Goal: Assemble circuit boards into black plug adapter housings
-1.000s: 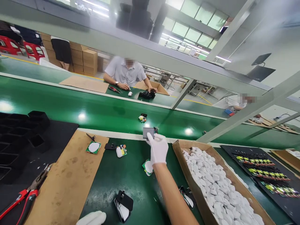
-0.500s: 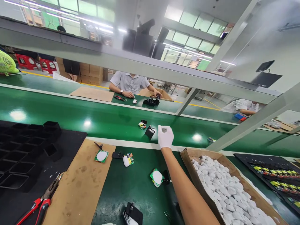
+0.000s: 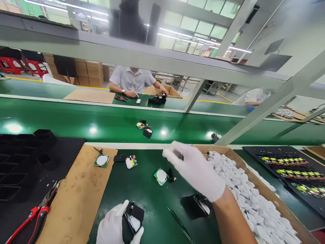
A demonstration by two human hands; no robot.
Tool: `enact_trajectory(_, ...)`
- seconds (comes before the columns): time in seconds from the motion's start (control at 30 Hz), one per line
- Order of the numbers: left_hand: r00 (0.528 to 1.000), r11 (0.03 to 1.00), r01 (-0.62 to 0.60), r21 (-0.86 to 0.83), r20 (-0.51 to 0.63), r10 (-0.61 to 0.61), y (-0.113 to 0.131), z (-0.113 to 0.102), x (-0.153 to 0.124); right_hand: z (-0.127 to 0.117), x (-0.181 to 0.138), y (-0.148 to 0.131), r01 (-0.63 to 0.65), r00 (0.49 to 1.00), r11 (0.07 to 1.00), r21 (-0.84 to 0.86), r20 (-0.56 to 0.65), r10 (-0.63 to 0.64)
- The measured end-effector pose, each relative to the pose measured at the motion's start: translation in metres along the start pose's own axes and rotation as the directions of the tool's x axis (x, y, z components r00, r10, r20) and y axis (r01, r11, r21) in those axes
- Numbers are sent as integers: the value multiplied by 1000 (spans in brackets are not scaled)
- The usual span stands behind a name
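Note:
My left hand [image 3: 111,225], in a white glove, grips a small black plastic case [image 3: 133,218] with a white pad inside and its flap tilted up. My gloved right hand [image 3: 195,166] hovers over the bench, fingers loosely curled with a gap at the thumb; nothing shows in it. Below it lies a green circuit board [image 3: 161,176] with a round white pad and a black piece beside it. Another black case [image 3: 202,205] with white inside rests near my right forearm. Metal tweezers [image 3: 180,224] lie between the hands. A second board [image 3: 131,162] lies farther left.
Red-handled pliers [image 3: 42,211] and a padded board [image 3: 102,160] lie on brown cardboard [image 3: 78,183]. A carton [image 3: 256,174] of white pads stands right. A black case [image 3: 147,132] sits on the green belt [image 3: 114,128]. Slanted metal posts frame the bench. A co-worker [image 3: 132,81] sits opposite.
My right hand has drawn back from the belt toward me. My left hand has come into view around the black case at the front. The camera view has shifted.

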State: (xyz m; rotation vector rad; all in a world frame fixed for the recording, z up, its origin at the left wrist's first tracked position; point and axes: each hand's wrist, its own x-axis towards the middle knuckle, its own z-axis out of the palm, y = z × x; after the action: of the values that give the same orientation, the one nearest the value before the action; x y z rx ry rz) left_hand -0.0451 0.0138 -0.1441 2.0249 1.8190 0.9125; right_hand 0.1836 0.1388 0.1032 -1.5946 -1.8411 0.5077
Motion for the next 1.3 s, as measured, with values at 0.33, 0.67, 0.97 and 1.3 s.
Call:
enact_trajectory(0.33,961,947,269,-178,116,-251,34,-28,50,88,-72,61,-164,951,757,-632,102,291)
enact_trajectory(0.67,973,950,230,-212,19,-231,30,-23,79,93,-47,69,-13,968,916,-401,226,113)
enact_trajectory(0.97,972,944,193,-268,-81,-221,29,-12,70,116,-41,97,84,982,991,-101,180,-65)
enact_trajectory(1.3,977,920,198,-338,-5,-212,31,-18,73,111,-43,86,116,940,993,-8,325,-107)
